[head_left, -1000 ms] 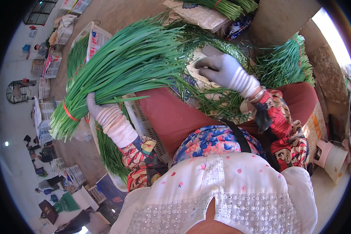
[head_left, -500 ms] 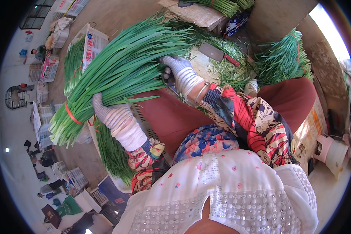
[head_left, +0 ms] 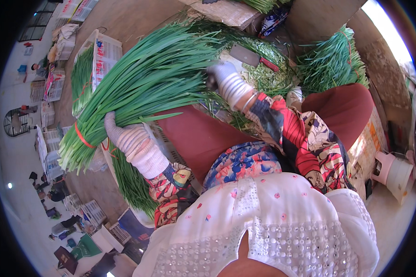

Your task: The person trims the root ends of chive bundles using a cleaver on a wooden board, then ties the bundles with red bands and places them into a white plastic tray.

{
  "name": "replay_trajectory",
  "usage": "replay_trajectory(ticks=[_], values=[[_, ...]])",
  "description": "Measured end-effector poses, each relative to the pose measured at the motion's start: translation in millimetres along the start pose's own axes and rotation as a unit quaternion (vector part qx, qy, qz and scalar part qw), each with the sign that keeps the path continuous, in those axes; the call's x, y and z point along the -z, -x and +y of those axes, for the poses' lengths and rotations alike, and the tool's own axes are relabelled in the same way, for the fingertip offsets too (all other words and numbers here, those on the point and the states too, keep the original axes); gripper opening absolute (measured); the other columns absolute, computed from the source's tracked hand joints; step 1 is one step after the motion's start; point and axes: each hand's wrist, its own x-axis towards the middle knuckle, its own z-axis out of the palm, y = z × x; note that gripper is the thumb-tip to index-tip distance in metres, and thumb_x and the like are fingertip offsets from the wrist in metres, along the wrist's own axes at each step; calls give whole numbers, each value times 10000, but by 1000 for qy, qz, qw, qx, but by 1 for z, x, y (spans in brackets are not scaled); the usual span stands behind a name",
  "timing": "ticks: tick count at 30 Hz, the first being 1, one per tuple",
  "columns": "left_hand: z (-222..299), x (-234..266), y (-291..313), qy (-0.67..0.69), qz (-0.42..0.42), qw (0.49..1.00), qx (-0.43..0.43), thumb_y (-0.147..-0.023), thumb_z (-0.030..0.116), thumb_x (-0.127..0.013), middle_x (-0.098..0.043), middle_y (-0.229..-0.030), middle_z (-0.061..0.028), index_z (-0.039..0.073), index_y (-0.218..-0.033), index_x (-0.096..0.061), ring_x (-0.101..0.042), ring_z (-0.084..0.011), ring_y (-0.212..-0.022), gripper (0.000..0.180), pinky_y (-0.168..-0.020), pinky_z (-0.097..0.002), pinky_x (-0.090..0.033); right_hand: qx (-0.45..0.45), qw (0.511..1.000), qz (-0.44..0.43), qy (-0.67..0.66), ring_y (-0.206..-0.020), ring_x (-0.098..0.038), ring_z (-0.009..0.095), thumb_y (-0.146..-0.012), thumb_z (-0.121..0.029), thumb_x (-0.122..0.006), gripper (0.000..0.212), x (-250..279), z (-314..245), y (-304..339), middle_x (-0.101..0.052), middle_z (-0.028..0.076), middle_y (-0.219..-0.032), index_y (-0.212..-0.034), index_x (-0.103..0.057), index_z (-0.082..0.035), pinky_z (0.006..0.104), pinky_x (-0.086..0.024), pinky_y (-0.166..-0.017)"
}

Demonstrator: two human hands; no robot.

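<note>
A cutting board strewn with chopped green leaves is seen ahead, a red-handled cleaver laid on it. White crates are stood on the floor.

bare concrete floor — white crates, sunlight at right

A long bundle of green chives, tied near its base with a red band, lies slanted across her lap.
</note>
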Motion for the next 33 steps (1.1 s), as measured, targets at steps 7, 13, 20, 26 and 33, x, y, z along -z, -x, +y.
replay_trajectory(ticks=[7,13,20,26,33], values=[[-2,-3,-2,-13,30,999,17,-794,94,-615,-634,-1201,-157,-5,-1164,-608,-604,-321,-1109,383,-983,-479,-489,77,963,-242,86,-606,-609,187,-893,-186,-579,180,124,-49,-16,-599,29,-615,-932,-653,-27,284,-485,-595],[4,7,-17,-8,7,1000,13,-792,107,-619,-632,-1212,-150,4,-1167,-610,-601,-327,-1111,389,-988,-503,-480,346,756,-180,526,-876,-659,355,-835,-337,-618,324,39,-44,36,-673,161,-945,-1072,-686,-128,418,-529,-759],[-2,7,-17,-15,-16,1000,9,-783,118,-620,-631,-1214,-149,10,-1174,-609,-593,-338,-1123,405,-988,-529,-472,452,620,-197,611,-752,-657,323,-831,-360,-655,292,-6,-33,36,-660,139,-787,-992,-696,-119,435,-520,-686],[10,47,-49,-15,-98,995,-6,-796,195,-600,-629,-1217,-152,18,-1170,-616,-585,-339,-1121,413,-964,-536,-472,163,927,-329,-78,-568,-506,70,-862,-205,-650,206,27,-62,45,-551,-32,-646,-906,-686,-7,207,-380,-522],[7,85,-81,15,-172,985,5,-861,315,-509,-632,-1194,-158,8,-1219,-581,-603,-328,-1088,477,-965,-486,-489,325,644,-67,690,-1178,-532,347,-774,-243,-711,659,89,-89,33,-488,187,-1356,-1366,-467,-88,412,-459,-968]])
